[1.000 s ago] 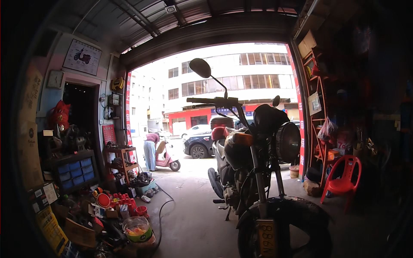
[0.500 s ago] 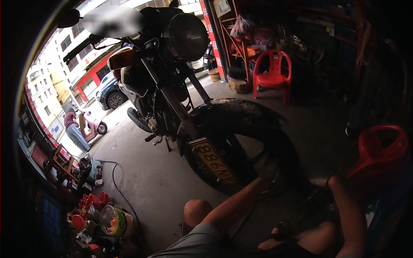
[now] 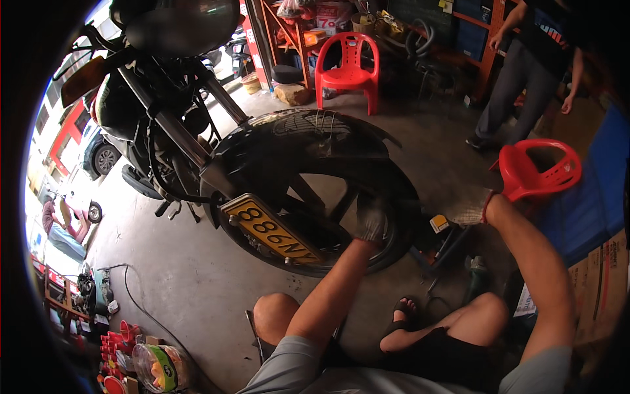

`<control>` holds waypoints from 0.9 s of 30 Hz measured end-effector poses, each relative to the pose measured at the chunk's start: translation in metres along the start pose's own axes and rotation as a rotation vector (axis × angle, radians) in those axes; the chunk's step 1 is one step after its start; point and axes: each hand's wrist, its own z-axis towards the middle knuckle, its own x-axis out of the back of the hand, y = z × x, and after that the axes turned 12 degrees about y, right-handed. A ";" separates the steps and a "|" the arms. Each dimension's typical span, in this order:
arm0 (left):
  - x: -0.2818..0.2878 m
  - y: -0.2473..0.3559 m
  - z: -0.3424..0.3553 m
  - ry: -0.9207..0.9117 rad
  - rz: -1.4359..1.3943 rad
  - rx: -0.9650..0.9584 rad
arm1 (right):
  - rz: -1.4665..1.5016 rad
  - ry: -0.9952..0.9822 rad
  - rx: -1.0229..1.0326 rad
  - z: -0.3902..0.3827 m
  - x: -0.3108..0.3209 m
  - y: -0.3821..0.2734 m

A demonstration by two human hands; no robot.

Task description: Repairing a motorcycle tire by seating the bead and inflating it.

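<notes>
Plainly, one black motorcycle [image 3: 262, 144] stands on the grey floor just before the person, its long axis slanting from far left to near right, its single visible front wheel [image 3: 401, 203] pointing nearer and rightward, mudguard glossy with pale streaks, one yellow plate [image 3: 269, 230] tilted alongside. Of two gloved hands, the left [image 3: 371, 224] is at that wheel, while the blurred right [image 3: 469, 210] is beside one small yellow-and-white item [image 3: 438, 223]; I can't tell how open either is, or what it grips. Two red chairs [image 3: 348, 77] stand beyond.
</notes>
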 end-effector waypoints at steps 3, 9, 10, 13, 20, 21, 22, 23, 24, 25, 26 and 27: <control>0.006 0.000 0.004 -0.004 -0.069 0.049 | 0.197 -0.342 -0.138 0.009 0.006 -0.001; 0.005 0.006 0.002 -0.094 -0.396 0.276 | 0.165 -0.311 -0.072 0.020 0.022 0.003; 0.004 0.007 0.001 -0.047 -0.318 0.295 | 0.204 -0.243 -0.062 0.022 0.024 0.007; -0.004 0.015 -0.003 0.036 -0.291 0.263 | 0.371 -0.373 -0.134 0.030 0.033 0.020; 0.004 0.036 -0.002 0.087 -0.342 0.245 | 0.244 -0.209 -0.067 0.024 0.031 -0.002; 0.005 0.037 -0.001 0.085 -0.350 0.249 | 0.276 -0.095 -0.126 0.021 0.024 -0.015; 0.006 0.036 0.000 0.102 -0.351 0.291 | 0.278 -0.053 -0.211 0.017 0.016 -0.028; 0.006 0.035 0.003 0.105 -0.357 0.307 | 0.442 -0.026 -0.409 0.014 0.007 -0.043; 0.006 0.033 0.005 0.125 -0.352 0.330 | 0.740 0.041 -0.689 0.010 -0.003 -0.061; 0.007 0.030 0.009 0.163 -0.406 0.309 | 1.019 0.126 -0.961 0.007 -0.013 -0.080; 0.007 0.028 0.010 0.175 -0.450 0.291 | 1.123 0.139 -1.077 0.006 -0.025 -0.098; 0.007 0.026 0.013 0.199 -0.457 0.287 | 1.209 0.167 -1.189 0.006 -0.039 -0.119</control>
